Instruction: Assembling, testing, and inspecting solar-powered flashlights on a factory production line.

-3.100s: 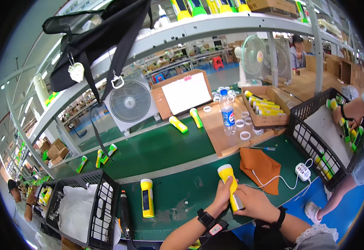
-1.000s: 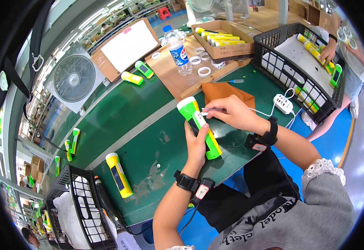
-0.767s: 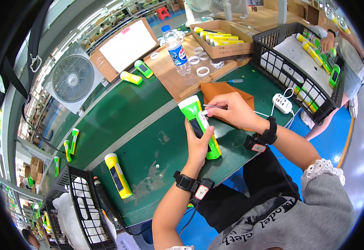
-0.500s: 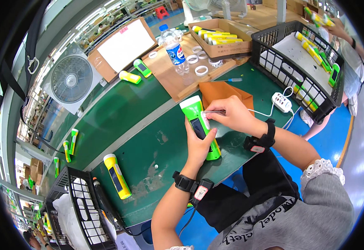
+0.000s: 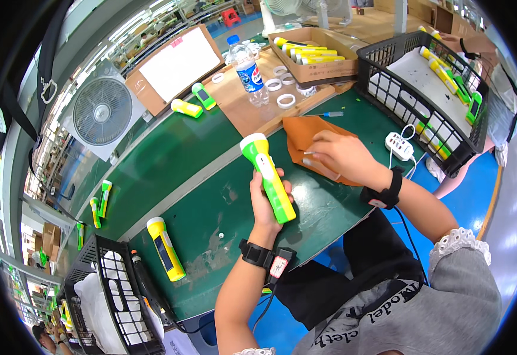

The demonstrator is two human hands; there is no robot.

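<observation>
My left hand [image 5: 264, 204] is closed round a green and yellow flashlight [image 5: 275, 186] with a white-rimmed head, tilted up and left above the bench. Its switch side faces up. My right hand [image 5: 344, 155] is apart from the flashlight, over an orange-brown cloth or sheet [image 5: 300, 131]. Its fingers are curled together and slightly blurred; a pale sliver shows by the thumb, but what they hold cannot be made out. A yellow flashlight [image 5: 166, 249] with a dark panel lies on the green bench to the left.
A black crate [image 5: 383, 89] of flashlights stands at the right, with another black crate [image 5: 119, 296] at lower left. Behind are a cardboard box [image 5: 323, 70] of flashlights, a bottle [image 5: 249, 74], white rings [image 5: 286, 101] and a screwdriver [image 5: 332, 113]. A white power strip [image 5: 399, 146] lies right.
The flashlight has been turned from its dark panel side to its switch side and shifted slightly left. My right hand, which held thin tweezers-like metal against it, has moved away to the right.
</observation>
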